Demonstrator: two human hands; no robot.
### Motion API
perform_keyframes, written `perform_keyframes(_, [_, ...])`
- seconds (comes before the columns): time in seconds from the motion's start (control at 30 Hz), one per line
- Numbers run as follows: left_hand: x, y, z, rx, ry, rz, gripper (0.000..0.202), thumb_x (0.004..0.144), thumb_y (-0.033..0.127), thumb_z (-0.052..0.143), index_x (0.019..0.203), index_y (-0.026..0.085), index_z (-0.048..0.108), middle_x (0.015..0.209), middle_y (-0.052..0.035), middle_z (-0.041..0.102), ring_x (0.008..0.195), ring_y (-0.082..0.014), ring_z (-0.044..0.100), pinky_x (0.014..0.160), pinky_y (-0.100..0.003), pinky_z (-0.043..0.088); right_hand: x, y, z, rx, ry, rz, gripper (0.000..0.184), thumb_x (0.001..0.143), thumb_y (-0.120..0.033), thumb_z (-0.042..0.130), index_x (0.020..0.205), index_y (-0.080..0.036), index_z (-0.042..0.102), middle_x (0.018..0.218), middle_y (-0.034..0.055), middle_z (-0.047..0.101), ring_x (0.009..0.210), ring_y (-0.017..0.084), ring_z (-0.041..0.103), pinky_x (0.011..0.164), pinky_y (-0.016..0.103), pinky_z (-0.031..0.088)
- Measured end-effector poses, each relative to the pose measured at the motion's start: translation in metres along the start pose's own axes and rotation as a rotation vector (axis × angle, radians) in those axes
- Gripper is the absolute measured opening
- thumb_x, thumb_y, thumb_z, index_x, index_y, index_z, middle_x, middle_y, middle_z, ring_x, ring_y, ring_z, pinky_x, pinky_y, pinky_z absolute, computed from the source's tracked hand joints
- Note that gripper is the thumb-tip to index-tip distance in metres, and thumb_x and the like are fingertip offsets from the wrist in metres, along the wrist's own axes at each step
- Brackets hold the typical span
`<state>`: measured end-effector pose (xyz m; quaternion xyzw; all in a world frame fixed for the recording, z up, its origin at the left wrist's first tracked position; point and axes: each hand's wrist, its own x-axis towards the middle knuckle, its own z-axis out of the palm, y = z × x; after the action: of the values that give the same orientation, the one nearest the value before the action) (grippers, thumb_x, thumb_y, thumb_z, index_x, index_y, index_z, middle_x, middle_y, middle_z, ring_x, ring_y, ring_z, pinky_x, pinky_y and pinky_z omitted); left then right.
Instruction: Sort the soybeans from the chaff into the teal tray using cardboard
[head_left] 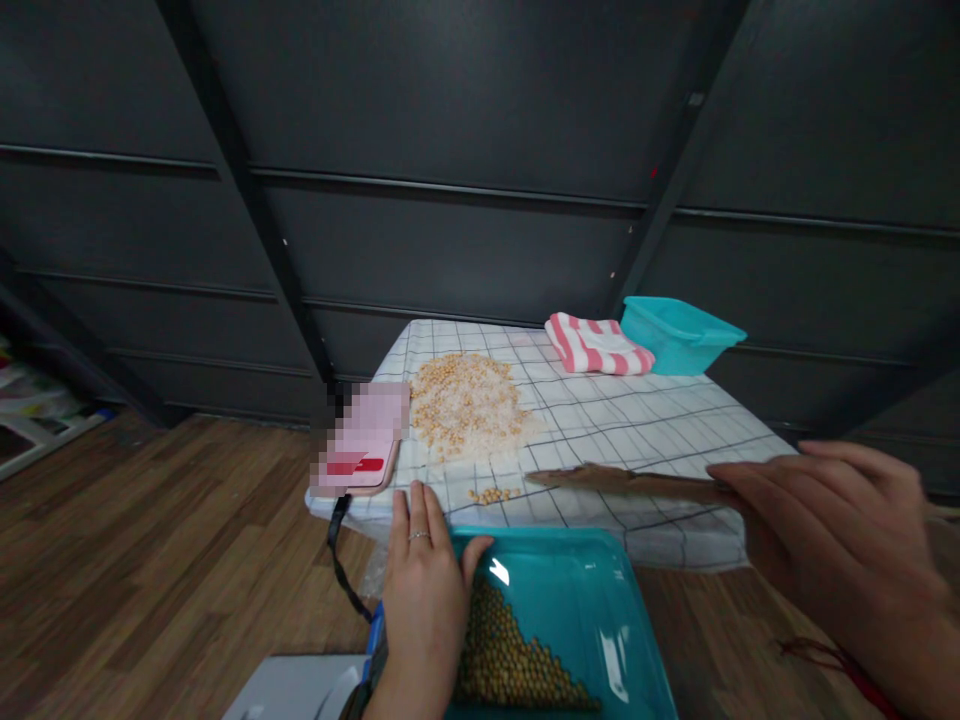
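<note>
My left hand [426, 590] is at the left far corner of a teal tray [585, 575], thumb over the rim and straight fingers along the outside, reaching the tablecloth edge. Inside the tray, yellowish-green beans [510, 650] are heaped toward the left and near side. In my right hand [832, 540] is a long brown wooden utensil [622, 480], held by its thin end just above the cloth; its exact kind is unclear. Several yellow beans [493, 496] lie in a short row between its tip and my left hand. Beyond them spreads a pile of yellow beans mixed with white grains [469, 400].
A white checked cloth [600, 420] covers the table. At its far right sit a folded red-and-white striped towel [596, 345] and a teal basket [675, 335]. A pink phone [367, 440] lies on the left edge, a black strap [341, 560] hanging below. Dark panels stand behind.
</note>
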<state>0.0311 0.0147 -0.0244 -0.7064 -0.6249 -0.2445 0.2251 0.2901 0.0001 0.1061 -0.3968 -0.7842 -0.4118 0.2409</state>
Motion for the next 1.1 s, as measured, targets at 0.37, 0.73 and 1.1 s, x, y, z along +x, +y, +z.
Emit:
perform_keyframes(0.37, [-0.003,0.0,0.002,-0.023,0.005,0.001,0.074,0.084,0.054,0.029,0.111,-0.01,0.051,0.113,-0.0313,0.055,0.11,-0.0412,0.048,0.08,-0.049,0.049,0.008,-0.01,0.014,0.132,0.083,-0.071,0.018,0.081,-0.005,0.045,0.091,-0.017,0.053,0.073,0.0009,0.062,0.066,0.014,0.052,0.079,0.038,0.039])
perform_keyframes(0.73, [-0.003,-0.002,0.002,0.005,0.011,-0.01,0.072,0.085,0.053,0.026,0.111,-0.009,0.051,0.113,-0.03,0.056,0.111,-0.0392,0.048,0.081,-0.047,0.05,0.004,-0.01,0.009,0.149,0.053,-0.058,0.016,0.084,-0.007,0.043,0.09,-0.018,0.053,0.072,0.0013,0.062,0.068,0.013,0.051,0.078,0.037,0.039])
perform_keyframes(1.1, [-0.004,-0.005,0.001,-0.077,0.026,-0.06,0.072,0.084,0.056,0.027,0.116,-0.004,0.049,0.115,-0.0264,0.057,0.116,-0.037,0.044,0.085,-0.046,0.048,0.013,-0.018,0.006,0.159,0.05,-0.085,0.015,0.083,-0.009,0.045,0.092,-0.018,0.053,0.073,0.0014,0.063,0.07,0.014,0.052,0.079,0.038,0.039])
